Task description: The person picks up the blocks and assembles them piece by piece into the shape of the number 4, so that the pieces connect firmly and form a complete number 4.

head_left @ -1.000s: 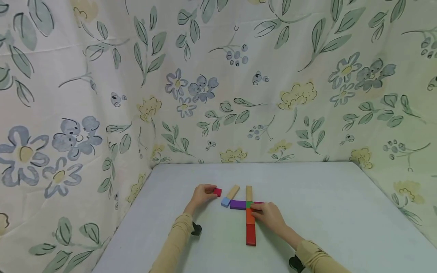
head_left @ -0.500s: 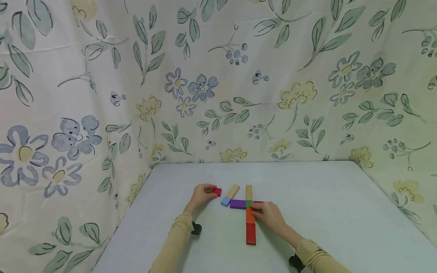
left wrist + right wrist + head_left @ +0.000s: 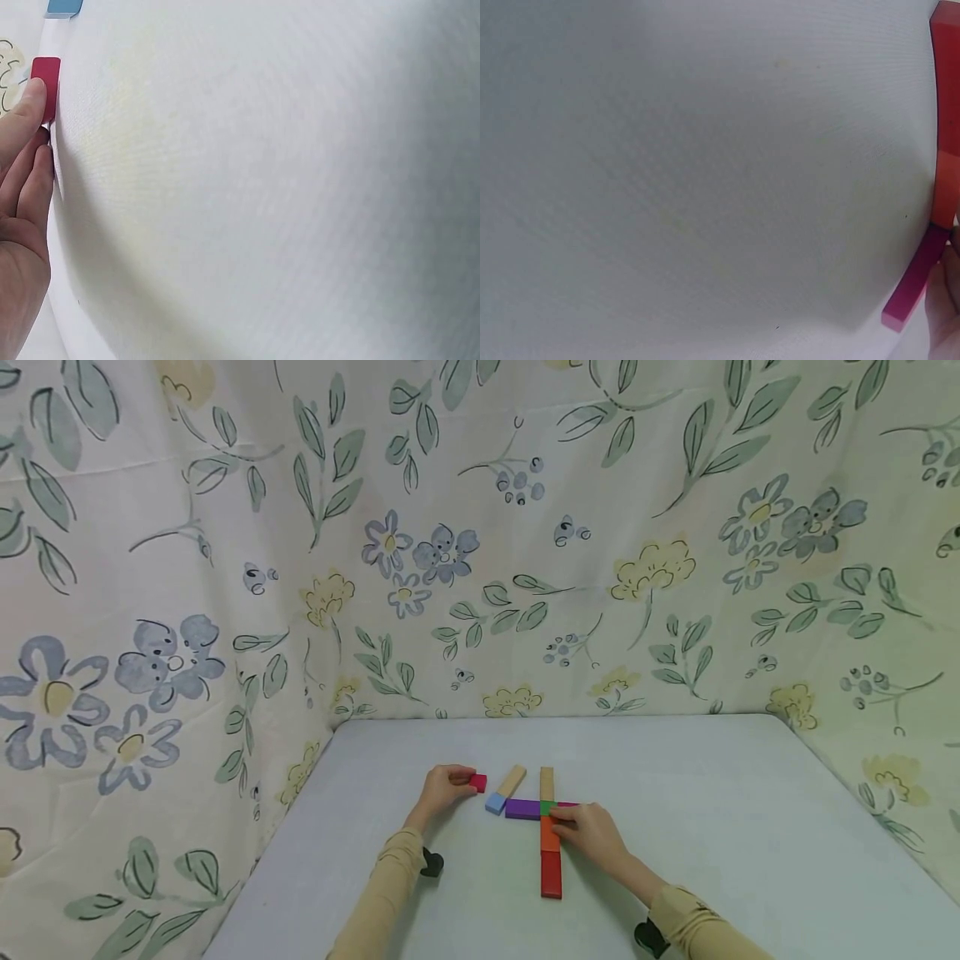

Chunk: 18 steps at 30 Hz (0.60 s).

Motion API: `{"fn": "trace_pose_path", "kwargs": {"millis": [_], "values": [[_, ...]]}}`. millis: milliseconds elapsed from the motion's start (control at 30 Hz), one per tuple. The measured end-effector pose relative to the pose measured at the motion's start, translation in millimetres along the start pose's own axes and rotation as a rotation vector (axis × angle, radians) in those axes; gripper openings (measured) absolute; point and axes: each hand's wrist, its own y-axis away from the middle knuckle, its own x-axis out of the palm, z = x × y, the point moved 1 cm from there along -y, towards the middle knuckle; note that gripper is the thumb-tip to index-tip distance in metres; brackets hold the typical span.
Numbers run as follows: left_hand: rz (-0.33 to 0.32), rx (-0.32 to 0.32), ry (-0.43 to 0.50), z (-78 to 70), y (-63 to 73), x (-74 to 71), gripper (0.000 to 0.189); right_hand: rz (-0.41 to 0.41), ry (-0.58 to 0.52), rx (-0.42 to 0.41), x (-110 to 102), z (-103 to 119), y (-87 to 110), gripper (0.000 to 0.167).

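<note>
Between thumb and fingers my left hand [image 3: 442, 789] pinches a small red block [image 3: 478, 783], which the left wrist view shows as a crimson block [image 3: 47, 90] under the thumb. Just right of it, a light blue block [image 3: 495, 802] meets a slanted natural wood block [image 3: 513, 782]. My right hand [image 3: 592, 837] has its fingertips at the crossing of a cross-shaped layout, touching around the green block [image 3: 547, 808] and orange block [image 3: 550, 835]. It partly covers a magenta block [image 3: 913, 281]. Whether those fingers pinch anything is hidden. The layout also has a purple block [image 3: 522, 809], long red block [image 3: 551, 874] and upright-running wood block [image 3: 547, 783].
The blocks lie on a white table [image 3: 697, 777]. Floral fabric [image 3: 480, 543] hangs behind the table and along its sides. A dark strap-mounted device [image 3: 431, 863] sits at the left wrist, and another device [image 3: 651, 939] at the right.
</note>
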Motion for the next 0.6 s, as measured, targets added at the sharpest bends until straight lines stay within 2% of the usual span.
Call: {"fn": "trace_pose_path", "kwargs": {"millis": [167, 400, 600], "values": [[-0.002, -0.018, 0.002, -0.9, 0.3, -0.1, 0.035, 0.005, -0.009, 0.008, 0.4, 0.4, 0.2, 0.028], [0.018, 0.003, -0.019, -5.4, -0.5, -4.6, 0.034, 0.006, -0.005, 0.014, 0.6, 0.4, -0.2, 0.028], [0.018, 0.012, -0.032, -12.8, -6.3, -9.7, 0.035, 0.001, -0.009, 0.007, 0.1, 0.1, 0.0, 0.028]]}}
